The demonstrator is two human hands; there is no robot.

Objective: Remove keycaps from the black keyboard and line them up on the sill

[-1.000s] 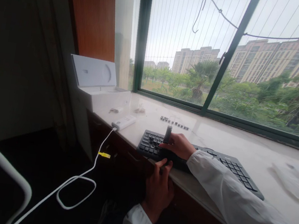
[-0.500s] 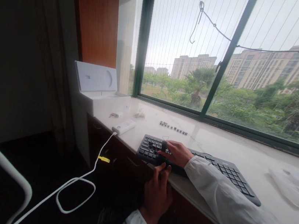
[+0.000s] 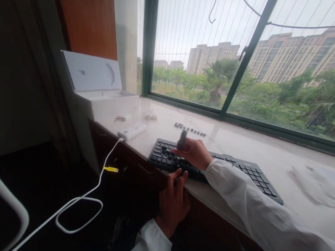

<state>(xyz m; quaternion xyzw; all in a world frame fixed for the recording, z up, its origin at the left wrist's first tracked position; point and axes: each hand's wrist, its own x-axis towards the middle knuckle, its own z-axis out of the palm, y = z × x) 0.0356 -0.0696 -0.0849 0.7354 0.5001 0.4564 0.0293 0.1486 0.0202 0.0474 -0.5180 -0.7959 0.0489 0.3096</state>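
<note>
A black keyboard (image 3: 256,177) lies along the front edge of the pale counter, and some of its keys at the left part look to be without caps. My right hand (image 3: 196,152) is closed around the dark handle of a keycap puller (image 3: 182,139), held upright over the keyboard's left half, its thin wire loop pointing up. My left hand (image 3: 173,203) is below the counter edge, two fingers stretched up to the keyboard's front edge, the others partly hidden. Behind the keyboard, several loose keycaps (image 3: 190,129) lie in rows.
At the left end stands an open white box (image 3: 114,103). Near it lie a white power bank (image 3: 132,131) with a white cable (image 3: 103,170) hanging off the edge, and small pieces. A clear plastic bag (image 3: 317,188) rests at the right. The window frame (image 3: 183,105) borders the counter's back.
The puller's handle has risen in my right hand, its wire loop now higher above the keyboard. My left hand stays at the keyboard's front edge. The view has tilted down slightly.
</note>
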